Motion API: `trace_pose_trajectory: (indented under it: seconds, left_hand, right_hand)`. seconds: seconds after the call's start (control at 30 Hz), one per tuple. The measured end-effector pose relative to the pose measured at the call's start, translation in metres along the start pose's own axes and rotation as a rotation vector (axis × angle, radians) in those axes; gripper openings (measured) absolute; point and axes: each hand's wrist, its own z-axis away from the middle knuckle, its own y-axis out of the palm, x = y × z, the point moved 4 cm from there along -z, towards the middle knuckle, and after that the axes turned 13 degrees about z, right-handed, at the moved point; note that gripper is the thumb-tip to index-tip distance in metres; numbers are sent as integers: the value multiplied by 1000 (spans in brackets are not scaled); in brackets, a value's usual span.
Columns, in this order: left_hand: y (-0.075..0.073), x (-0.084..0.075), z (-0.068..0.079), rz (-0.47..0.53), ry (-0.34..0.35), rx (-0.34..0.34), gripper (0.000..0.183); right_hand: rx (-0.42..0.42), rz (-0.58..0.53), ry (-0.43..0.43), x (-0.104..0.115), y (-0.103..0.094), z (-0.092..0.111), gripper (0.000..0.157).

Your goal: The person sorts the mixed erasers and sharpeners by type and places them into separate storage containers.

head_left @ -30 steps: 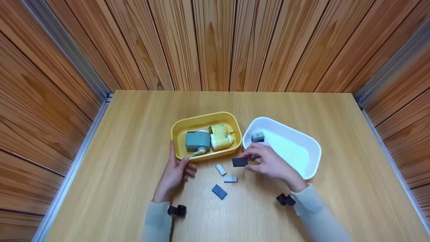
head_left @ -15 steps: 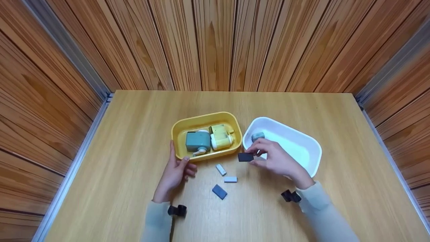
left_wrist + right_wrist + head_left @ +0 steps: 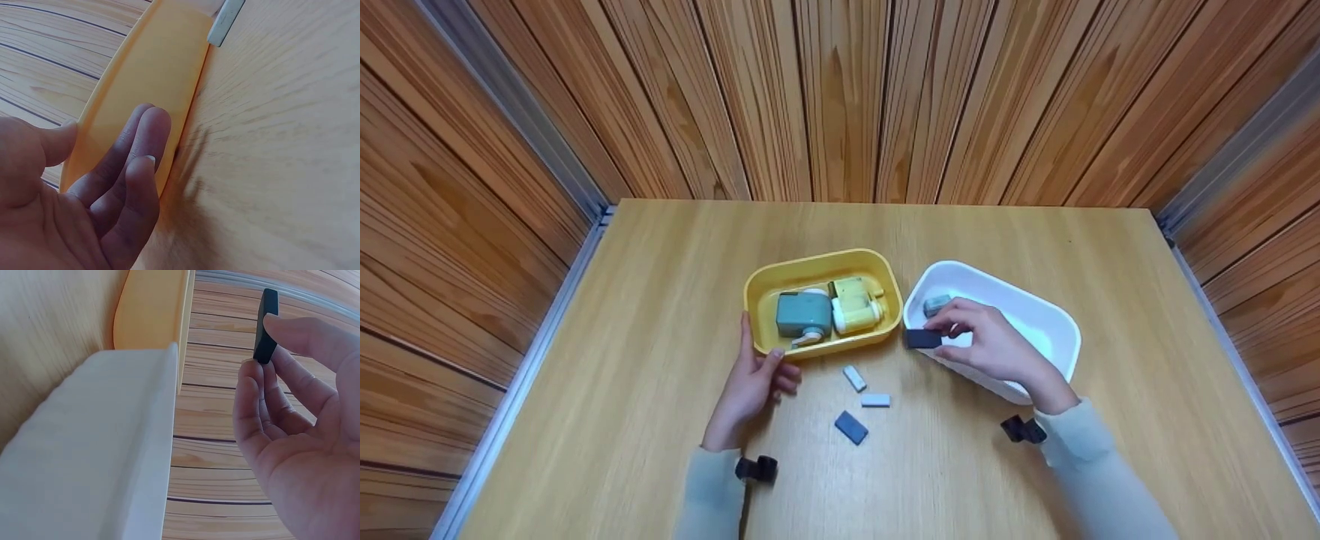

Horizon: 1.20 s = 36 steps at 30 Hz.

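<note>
My right hand (image 3: 994, 341) pinches a black rectangular block (image 3: 923, 339) between thumb and fingertips, held over the near left rim of the white tub (image 3: 1054, 315). In the right wrist view the block (image 3: 266, 326) stands on edge, higher than the tub wall (image 3: 140, 439). My left hand (image 3: 750, 386) touches the near left corner of the yellow tub (image 3: 765, 281), thumb at its rim. The left wrist view shows the other fingers (image 3: 152, 135) loosely bent beside its outer wall. Inside the white tub, a small grey-green block (image 3: 936, 304) is partly hidden by my right hand.
A green box-shaped device with a crank (image 3: 802, 313) and a similar yellow one (image 3: 853, 304) lie in the yellow tub. On the table between my hands are a dark blue-grey block (image 3: 851, 427), a small white block (image 3: 875, 400) and another white block (image 3: 854, 378).
My right hand has carried the black block up and right, from beside the white tub to over its rim. The left hand has stayed at the yellow tub.
</note>
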Motion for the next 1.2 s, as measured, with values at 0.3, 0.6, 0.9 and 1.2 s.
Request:
trace_pose_trajectory:
  seconds: [0.3, 0.6, 0.9, 1.2]
  left_hand:
    - [2, -3, 0, 1, 8, 9, 80]
    - [2, -4, -1, -4, 11, 7, 80]
    - [1, -4, -1, -13, 11, 11, 80]
    - [2, -3, 2, -15, -2, 7, 80]
  right_hand:
    - [-30, 9, 2, -10, -11, 1, 30]
    - [-38, 35, 54, -16, -24, 2, 32]
    - [-14, 47, 93, -26, -31, 1, 31]
    - [-8, 66, 76, -32, -37, -5, 29]
